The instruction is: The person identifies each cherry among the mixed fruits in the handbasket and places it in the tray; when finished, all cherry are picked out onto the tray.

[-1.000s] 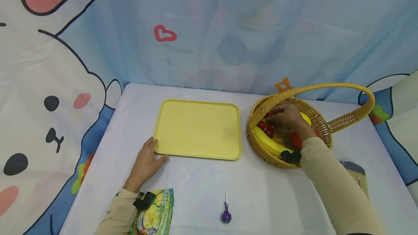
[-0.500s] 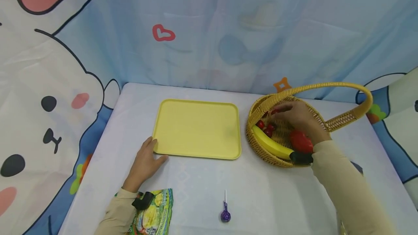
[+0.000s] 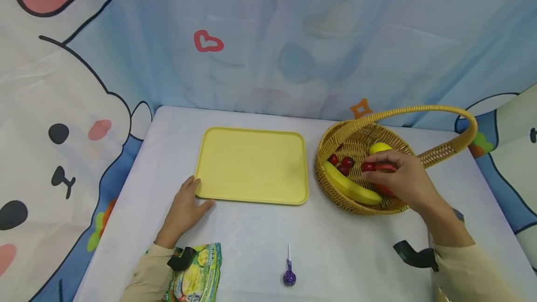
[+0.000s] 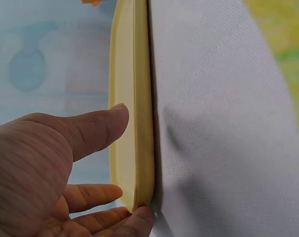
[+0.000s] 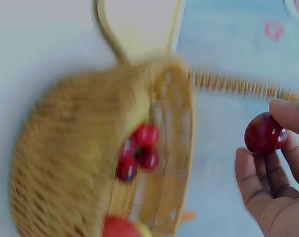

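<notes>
In the head view my right hand point(image 3: 404, 178) is raised over the wicker basket point(image 3: 323, 185), pinching a dark red cherry point(image 3: 368, 166) between thumb and fingers. The right wrist view shows this glossy cherry point(image 5: 262, 133) beside the basket's blurred rim. Inside the basket lie several more cherries point(image 5: 148, 133), a banana point(image 3: 350, 188), a yellow fruit point(image 3: 379, 147) and a red fruit point(image 3: 382, 190) partly hidden by my hand. My left hand point(image 3: 184, 209) touches the near left corner of the yellow tray point(image 3: 253, 167), its thumb at the edge point(image 4: 144, 118).
A purple-wrapped lollipop point(image 3: 289, 276) lies on the white table point(image 3: 251, 241) in front of the tray. A green and yellow snack bag point(image 3: 201, 271) sits partly under my left sleeve. The basket's tall handle point(image 3: 436, 109) leans out to the right. A blue cartoon curtain point(image 3: 260, 50) stands behind.
My right hand has come up from the basket's far side toward the near right, carrying a cherry. The yellow fruit shows more fully. My left hand stays at the tray corner.
</notes>
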The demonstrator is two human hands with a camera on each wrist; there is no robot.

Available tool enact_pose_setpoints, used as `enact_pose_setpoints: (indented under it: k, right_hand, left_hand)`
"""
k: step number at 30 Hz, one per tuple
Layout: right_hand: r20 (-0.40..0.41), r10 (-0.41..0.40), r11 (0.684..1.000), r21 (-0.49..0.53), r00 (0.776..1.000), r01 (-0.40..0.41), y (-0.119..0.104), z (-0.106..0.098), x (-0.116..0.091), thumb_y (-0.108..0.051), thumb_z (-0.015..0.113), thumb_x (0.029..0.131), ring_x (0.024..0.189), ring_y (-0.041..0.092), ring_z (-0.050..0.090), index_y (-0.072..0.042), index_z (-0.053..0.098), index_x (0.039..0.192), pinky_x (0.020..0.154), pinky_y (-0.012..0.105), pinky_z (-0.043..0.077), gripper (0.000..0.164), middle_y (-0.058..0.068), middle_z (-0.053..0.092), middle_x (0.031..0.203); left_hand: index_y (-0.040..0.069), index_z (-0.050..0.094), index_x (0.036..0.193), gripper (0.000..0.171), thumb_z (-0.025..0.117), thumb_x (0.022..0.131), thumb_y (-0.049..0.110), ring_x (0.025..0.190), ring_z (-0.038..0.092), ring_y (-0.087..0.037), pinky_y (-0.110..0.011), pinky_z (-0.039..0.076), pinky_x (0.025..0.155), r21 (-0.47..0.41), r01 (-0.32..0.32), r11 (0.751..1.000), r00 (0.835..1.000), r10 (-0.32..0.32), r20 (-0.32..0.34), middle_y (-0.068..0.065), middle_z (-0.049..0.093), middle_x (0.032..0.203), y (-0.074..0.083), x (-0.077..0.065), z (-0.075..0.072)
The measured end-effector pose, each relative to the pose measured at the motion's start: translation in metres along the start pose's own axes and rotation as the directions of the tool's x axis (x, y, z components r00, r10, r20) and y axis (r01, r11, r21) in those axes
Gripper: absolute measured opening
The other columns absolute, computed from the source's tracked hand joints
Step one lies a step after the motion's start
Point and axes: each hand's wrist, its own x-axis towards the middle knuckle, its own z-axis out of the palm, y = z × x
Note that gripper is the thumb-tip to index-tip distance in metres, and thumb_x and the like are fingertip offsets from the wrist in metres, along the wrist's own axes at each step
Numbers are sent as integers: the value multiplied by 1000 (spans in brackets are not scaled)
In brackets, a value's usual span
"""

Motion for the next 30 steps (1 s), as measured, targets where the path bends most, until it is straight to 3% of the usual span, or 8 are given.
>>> enact_pose_setpoints:
  k: [5, 8, 12, 17, 23, 30]
  right_hand:
    - [17, -171, 985, 41, 985, 170, -27, 31, -23, -8, 82, 81, 91, -1, 60, -6, 74, 105, 74, 16, 56, 25, 5, 65, 107]
    - [36, -234, 971, 66, 971, 232, -42, 51, -27, -6, 84, 77, 95, -1, 59, -9, 76, 101, 79, 17, 56, 26, 3, 67, 104]
    - [75, -305, 940, 185, 950, 287, -56, 79, -24, 1, 83, 75, 97, 5, 62, -6, 76, 100, 81, 20, 57, 27, 7, 69, 104]
    - [125, -336, 908, 305, 934, 286, -74, 117, -6, 1, 82, 77, 96, 17, 67, -5, 75, 102, 84, 23, 58, 27, 9, 68, 105]
    - [116, -395, 900, 246, 912, 359, -91, 165, 29, -6, 84, 77, 95, 22, 68, -4, 74, 103, 81, 34, 60, 28, 8, 70, 102]
    - [136, -383, 914, 197, 914, 354, -111, 209, 64, -7, 83, 79, 97, 24, 67, 3, 73, 107, 79, 23, 58, 31, 10, 69, 103]
  left_hand:
    - [-17, 33, 145, 77, 74, 90, 17, 140, 33, -51, -59, 35, 112, 12, 8, 1000, 1000, -8, -8, -37, 27, 153, 0, 1, -2]
    - [-18, 32, 145, 76, 73, 90, 15, 141, 32, -50, -58, 33, 113, 14, 17, 1000, 1000, -17, -15, -37, 28, 153, 0, 2, -1]
    - [-18, 31, 145, 73, 70, 92, 12, 144, 29, -48, -57, 29, 116, 6, 40, 999, 999, -40, -6, -35, 26, 155, 1, 3, 0]
    - [-18, 29, 146, 68, 64, 94, 9, 145, 26, -48, -57, 26, 118, -27, 62, 998, 998, -62, 0, -34, 26, 156, 2, 5, 2]
    - [-16, 29, 147, 68, 63, 95, 11, 146, 25, -47, -57, 24, 118, -46, 67, 997, 998, -66, 11, -33, 26, 156, 0, 7, 3]
    - [-17, 33, 145, 68, 65, 94, 13, 144, 29, -49, -58, 29, 116, -33, 56, 998, 998, -57, -7, -35, 29, 154, -1, 6, 2]
